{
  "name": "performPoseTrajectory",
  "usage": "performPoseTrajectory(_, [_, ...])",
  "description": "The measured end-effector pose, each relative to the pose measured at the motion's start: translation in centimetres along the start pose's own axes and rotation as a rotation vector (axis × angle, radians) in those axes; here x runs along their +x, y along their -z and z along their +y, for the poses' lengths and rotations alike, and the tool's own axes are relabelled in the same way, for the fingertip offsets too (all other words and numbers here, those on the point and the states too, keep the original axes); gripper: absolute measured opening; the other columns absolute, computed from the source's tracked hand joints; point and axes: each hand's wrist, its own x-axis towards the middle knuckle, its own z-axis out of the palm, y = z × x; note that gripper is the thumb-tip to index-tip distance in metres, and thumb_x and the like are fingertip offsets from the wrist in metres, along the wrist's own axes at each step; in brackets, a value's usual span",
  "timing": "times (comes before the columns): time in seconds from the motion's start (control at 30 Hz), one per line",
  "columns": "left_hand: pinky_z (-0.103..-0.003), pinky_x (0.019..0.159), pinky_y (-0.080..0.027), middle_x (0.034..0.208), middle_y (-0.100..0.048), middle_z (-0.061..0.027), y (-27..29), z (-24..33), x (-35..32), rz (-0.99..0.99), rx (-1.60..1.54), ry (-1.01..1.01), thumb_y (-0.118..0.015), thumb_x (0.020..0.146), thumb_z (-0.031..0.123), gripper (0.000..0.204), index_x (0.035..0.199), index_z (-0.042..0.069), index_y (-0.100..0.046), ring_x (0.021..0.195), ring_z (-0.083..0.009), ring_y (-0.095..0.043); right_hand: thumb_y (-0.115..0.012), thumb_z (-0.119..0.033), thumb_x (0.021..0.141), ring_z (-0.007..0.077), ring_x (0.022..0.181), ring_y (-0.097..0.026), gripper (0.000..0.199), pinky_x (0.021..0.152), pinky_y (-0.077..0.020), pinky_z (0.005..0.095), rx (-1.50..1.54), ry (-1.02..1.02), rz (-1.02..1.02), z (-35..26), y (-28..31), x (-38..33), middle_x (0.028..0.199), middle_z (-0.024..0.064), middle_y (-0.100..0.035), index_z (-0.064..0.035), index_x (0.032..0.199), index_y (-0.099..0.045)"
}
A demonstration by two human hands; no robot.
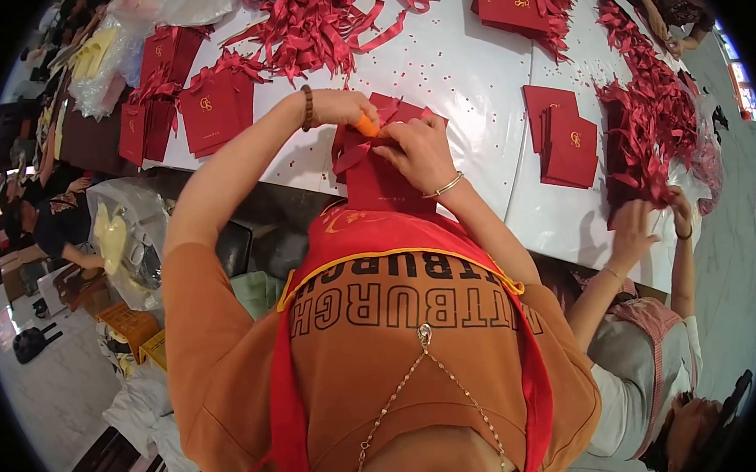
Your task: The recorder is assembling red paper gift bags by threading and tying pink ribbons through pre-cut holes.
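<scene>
Right in front of me, at the table's near edge, lies a dark red paper gift bag (384, 180) with a gold print, on top of other red card. My left hand (341, 110), with a brown bead bracelet at the wrist, is closed over its upper part. A small orange piece (365, 125) shows at those fingertips; its kind is unclear. From the right, my right hand (423, 152) pinches at the red ribbon near the same spot, a bangle on its wrist. Loose red ribbon (352, 158) hangs at the bag's left side.
Stacked red bags stand at the left (218, 112), far right (516, 6) and right (565, 141). A heap of red ribbons (320, 21) covers the back of the white table (483, 111), among scattered red dots. A co-worker's hands (634, 235) handle ribboned bags at the right.
</scene>
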Motion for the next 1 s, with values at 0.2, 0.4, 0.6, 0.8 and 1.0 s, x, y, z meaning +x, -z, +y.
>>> performPoseTrajectory(0.2, [-0.022, 0.062, -0.037, 0.072, -0.055, 0.0013, -0.7, -2.6, 2.6, 0.189, -0.052, 0.02, -0.055, 0.074, 0.009, 0.009, 0.074, 0.002, -0.061, 0.068, -0.0076, -0.047, -0.064, -0.022, 0.072, 0.0197, 0.068, -0.054, 0.014, 0.071, -0.0308, 0.0342, 0.002, -0.074, -0.04, 0.5, 0.2, 0.4, 0.067, 0.0034, -0.058, -0.0138, 0.083, -0.062])
performPoseTrajectory(0.4, [-0.022, 0.054, -0.04, 0.071, -0.058, -0.0004, -0.1, -2.7, 4.0, 0.631, -0.183, 0.081, -0.056, 0.082, 0.022, 0.02, 0.081, 0.003, -0.063, 0.062, -0.0074, -0.05, -0.063, -0.024, 0.073, 0.0213, 0.066, -0.057, 0.015, 0.069, -0.035, 0.034, 0.066, -0.106, -0.108, 0.7, 0.1, 0.6, 0.067, 0.0056, -0.061, -0.0118, 0.082, -0.064])
performPoseTrajectory(0.6, [-0.038, 0.064, -0.044, 0.082, -0.062, -0.0163, 2.6, -8.6, 2.4, 1.021, 0.171, 0.304, -0.051, 0.079, 0.043, 0.045, 0.09, 0.0, -0.061, 0.072, -0.0296, -0.059, -0.063, -0.027, 0.073, 0.0283, 0.063, -0.059, 0.023, 0.056, -0.0441, 0.0382, 0.124, -0.35, -0.149, 3.1, -0.6, 0.3, 0.067, 0.012, -0.061, -0.0066, 0.084, -0.063])
performPoseTrajectory(0.8, [-0.043, 0.067, -0.045, 0.082, -0.062, -0.0161, -0.1, -8.9, 3.1, 1.09, 0.441, 0.461, -0.053, 0.079, 0.039, 0.036, 0.077, 0.003, -0.054, 0.079, -0.0333, -0.059, -0.064, -0.029, 0.072, 0.0291, 0.066, -0.059, 0.025, 0.059, -0.0449, 0.0385, 0.05, -0.375, -0.171, 3.6, -1.8, 0.5, 0.069, 0.0128, -0.061, -0.0071, 0.086, -0.063])
performPoseTrajectory(1.0, [-0.029, 0.053, -0.044, 0.075, -0.061, -0.0111, 1.0, -10.2, 3.2, 1.171, -0.165, -0.028, -0.055, 0.077, 0.013, 0.011, 0.079, 0.002, -0.052, 0.059, -0.0197, -0.057, -0.063, -0.029, 0.072, 0.029, 0.067, -0.059, 0.026, 0.06, -0.045, 0.0385, 0.04, -0.354, -0.23, 3.4, -1.6, 1.1, 0.07, 0.0122, -0.062, -0.0077, 0.088, -0.064])
